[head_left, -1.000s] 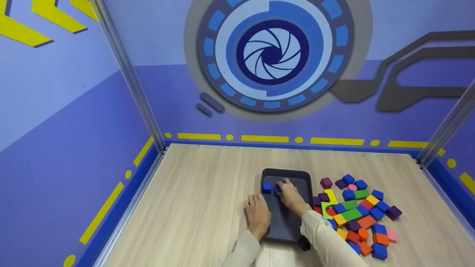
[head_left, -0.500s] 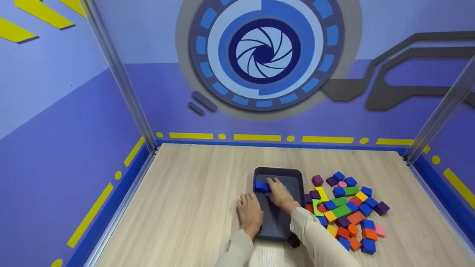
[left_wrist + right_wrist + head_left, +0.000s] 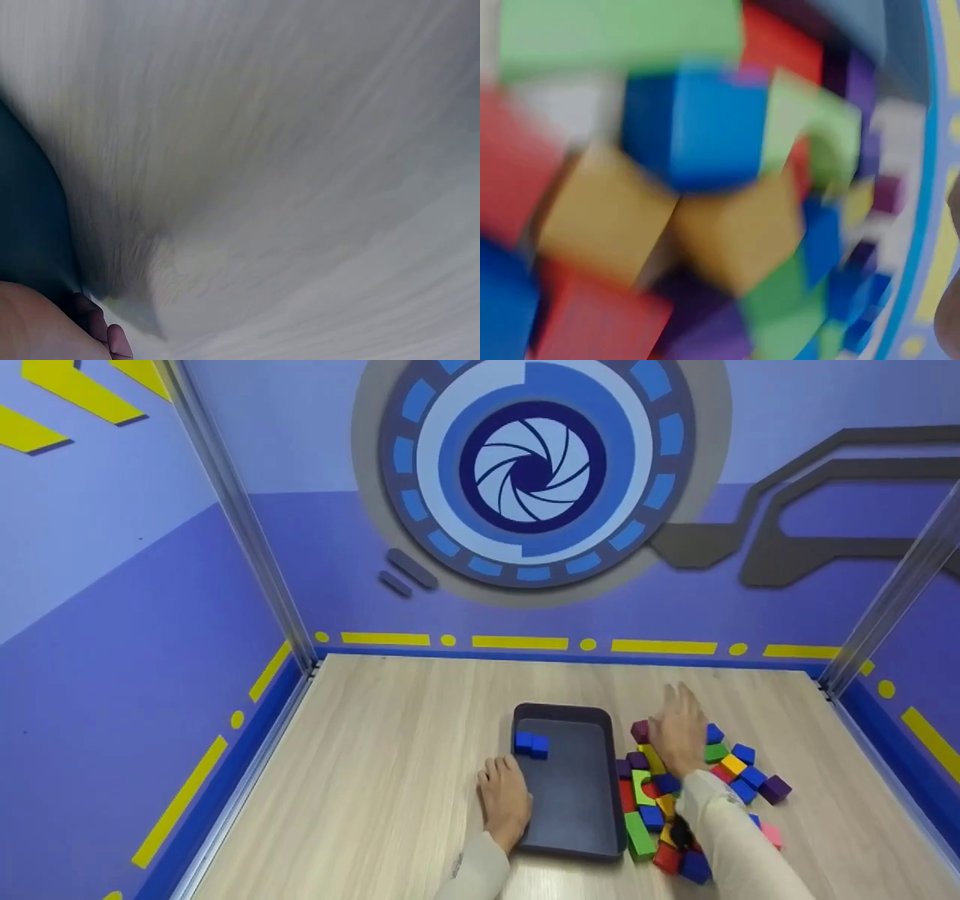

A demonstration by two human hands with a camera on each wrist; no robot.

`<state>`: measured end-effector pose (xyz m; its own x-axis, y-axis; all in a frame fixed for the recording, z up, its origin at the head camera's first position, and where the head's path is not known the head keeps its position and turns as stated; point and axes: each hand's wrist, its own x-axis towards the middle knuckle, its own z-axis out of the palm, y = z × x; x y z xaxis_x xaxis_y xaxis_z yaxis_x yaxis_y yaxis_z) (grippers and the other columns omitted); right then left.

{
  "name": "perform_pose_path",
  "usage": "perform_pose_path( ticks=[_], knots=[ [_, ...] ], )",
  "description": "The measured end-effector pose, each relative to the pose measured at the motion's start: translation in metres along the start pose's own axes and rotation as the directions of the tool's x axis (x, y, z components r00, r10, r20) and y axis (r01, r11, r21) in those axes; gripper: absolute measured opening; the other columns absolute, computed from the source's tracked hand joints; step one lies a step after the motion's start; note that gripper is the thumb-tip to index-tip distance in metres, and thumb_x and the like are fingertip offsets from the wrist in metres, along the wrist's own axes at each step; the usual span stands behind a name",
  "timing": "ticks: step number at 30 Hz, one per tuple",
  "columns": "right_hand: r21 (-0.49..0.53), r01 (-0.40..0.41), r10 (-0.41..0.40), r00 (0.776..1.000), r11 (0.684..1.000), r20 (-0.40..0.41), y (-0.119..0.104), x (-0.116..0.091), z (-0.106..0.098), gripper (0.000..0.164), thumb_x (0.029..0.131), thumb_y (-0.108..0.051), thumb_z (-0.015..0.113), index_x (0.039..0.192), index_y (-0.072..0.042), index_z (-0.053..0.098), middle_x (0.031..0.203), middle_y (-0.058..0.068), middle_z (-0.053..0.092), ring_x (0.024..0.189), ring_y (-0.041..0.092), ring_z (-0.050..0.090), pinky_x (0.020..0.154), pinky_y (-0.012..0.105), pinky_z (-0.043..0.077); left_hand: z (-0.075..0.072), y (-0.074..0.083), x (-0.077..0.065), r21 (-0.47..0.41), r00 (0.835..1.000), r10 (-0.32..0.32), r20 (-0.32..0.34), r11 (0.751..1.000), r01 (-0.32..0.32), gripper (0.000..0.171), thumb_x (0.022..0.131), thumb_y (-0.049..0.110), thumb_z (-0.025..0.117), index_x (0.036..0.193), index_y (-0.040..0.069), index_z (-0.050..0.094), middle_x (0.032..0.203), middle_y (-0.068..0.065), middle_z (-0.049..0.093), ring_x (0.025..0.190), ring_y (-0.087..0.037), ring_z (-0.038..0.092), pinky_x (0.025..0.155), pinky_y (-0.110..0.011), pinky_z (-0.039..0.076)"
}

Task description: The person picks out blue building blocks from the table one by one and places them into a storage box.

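Observation:
Two blue cubes (image 3: 531,745) sit side by side against the left wall of a dark grey tray (image 3: 577,802). My left hand (image 3: 505,801) rests along the tray's left edge, fingers pointing forward on its outer side. In the left wrist view, part of that hand (image 3: 45,326) shows beside the dark tray wall. My right hand (image 3: 679,733) is over the far part of the block pile, fingers extended, with nothing seen in its grasp. It hides several blocks. Only a sliver of this hand (image 3: 950,315) appears at the right wrist view's right edge.
Right of the tray spreads a loose pile of coloured wooden blocks, including a green block (image 3: 639,835), a light green arch block (image 3: 640,787) and a purple cube (image 3: 775,789). Printed panels (image 3: 525,615) and metal posts (image 3: 262,555) bound the wooden table (image 3: 397,750).
My right hand set its blue cube against the other one in the tray, let go, and moved right over the pile. My left hand stayed at the tray edge. The view shifted slightly.

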<state>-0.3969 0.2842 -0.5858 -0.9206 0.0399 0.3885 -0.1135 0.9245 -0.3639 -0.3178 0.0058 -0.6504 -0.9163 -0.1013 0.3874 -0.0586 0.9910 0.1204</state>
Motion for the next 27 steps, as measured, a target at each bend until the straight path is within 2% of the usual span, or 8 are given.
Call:
perform_pose_path(
  ticks=[3,6,8,10,13,15,21,27],
  knots=[
    [-0.116,-0.025,0.034,0.996,0.993,0.084,0.025,-0.010,0.001,0.085,0.094,-0.024,0.069,0.156,0.009,0.022,0.165,0.034,0.012,0.150,0.054,0.015,0.120,0.071,0.013,-0.002,0.000,-0.001,0.004,1.000,0.001,0.011,1.000,-0.001,0.062,0.068,0.035,0.094,0.108,0.006,0.057,0.101,-0.008,0.063,0.093,-0.024,0.053,0.082,-0.038,0.043],
    [-0.165,-0.029,0.062,0.978,0.986,0.199,0.034,-0.013,0.002,0.089,0.098,-0.035,0.063,0.157,0.011,0.016,0.166,0.034,0.004,0.152,0.055,0.008,0.120,0.071,0.007,-0.004,0.000,-0.002,0.019,1.000,0.004,0.018,1.000,-0.004,0.062,0.068,0.037,0.094,0.108,0.006,0.057,0.100,-0.007,0.063,0.093,-0.024,0.052,0.081,-0.038,0.043],
    [-0.153,-0.050,0.096,0.946,0.987,0.309,0.033,-0.013,0.002,0.086,0.102,-0.039,0.055,0.155,0.015,0.013,0.165,0.037,0.002,0.152,0.057,0.006,0.120,0.071,0.005,-0.004,0.001,-0.001,0.023,1.000,0.004,0.022,1.000,-0.004,0.062,0.068,0.037,0.094,0.107,0.007,0.057,0.101,-0.007,0.063,0.093,-0.023,0.052,0.081,-0.037,0.043],
    [-0.152,-0.086,0.142,0.900,0.985,0.411,0.030,-0.009,0.001,0.084,0.105,-0.040,0.048,0.154,0.018,0.010,0.163,0.040,0.001,0.151,0.058,0.004,0.120,0.071,0.003,-0.004,0.001,0.001,0.020,1.000,0.003,0.022,1.000,-0.004,0.060,0.069,0.036,0.093,0.107,0.007,0.057,0.100,-0.007,0.063,0.093,-0.023,0.052,0.081,-0.037,0.043],
    [-0.164,-0.105,0.174,0.852,0.981,0.495,0.026,-0.005,-0.002,0.079,0.107,-0.036,0.042,0.152,0.021,0.010,0.160,0.043,0.004,0.150,0.059,0.007,0.118,0.073,0.005,-0.003,0.001,0.003,-0.004,1.000,0.004,0.015,1.000,-0.004,0.057,0.070,0.033,0.093,0.106,0.007,0.056,0.099,-0.007,0.063,0.092,-0.023,0.052,0.080,-0.037,0.042],
    [-0.182,-0.085,0.166,0.854,0.980,0.493,0.026,-0.004,-0.005,0.073,0.107,-0.032,0.042,0.151,0.020,0.017,0.159,0.043,0.011,0.148,0.059,0.014,0.118,0.073,0.012,-0.002,0.002,0.002,-0.001,1.000,0.008,0.012,1.000,-0.008,0.057,0.070,0.033,0.093,0.105,0.007,0.056,0.098,-0.007,0.063,0.091,-0.023,0.052,0.080,-0.037,0.042],
    [-0.165,0.003,0.070,0.899,0.986,0.432,0.028,-0.006,-0.011,0.048,0.099,-0.015,0.058,0.132,0.017,0.044,0.139,0.043,0.038,0.126,0.058,0.038,0.105,0.069,0.040,0.001,0.000,0.002,0.008,1.000,0.009,0.016,1.000,-0.009,0.059,0.069,0.035,0.093,0.105,0.008,0.055,0.098,-0.008,0.064,0.091,-0.024,0.053,0.080,-0.038,0.043],
    [-0.122,0.029,0.023,0.913,0.992,0.408,0.025,-0.009,-0.013,0.031,0.092,-0.003,0.065,0.119,0.010,0.055,0.121,0.039,0.052,0.111,0.055,0.047,0.097,0.063,0.048,0.003,-0.001,0.001,-0.021,1.000,0.000,0.014,1.000,0.000,0.056,0.070,0.030,0.092,0.105,0.007,0.055,0.098,-0.008,0.064,0.091,-0.025,0.053,0.081,-0.038,0.043]
  ],
)
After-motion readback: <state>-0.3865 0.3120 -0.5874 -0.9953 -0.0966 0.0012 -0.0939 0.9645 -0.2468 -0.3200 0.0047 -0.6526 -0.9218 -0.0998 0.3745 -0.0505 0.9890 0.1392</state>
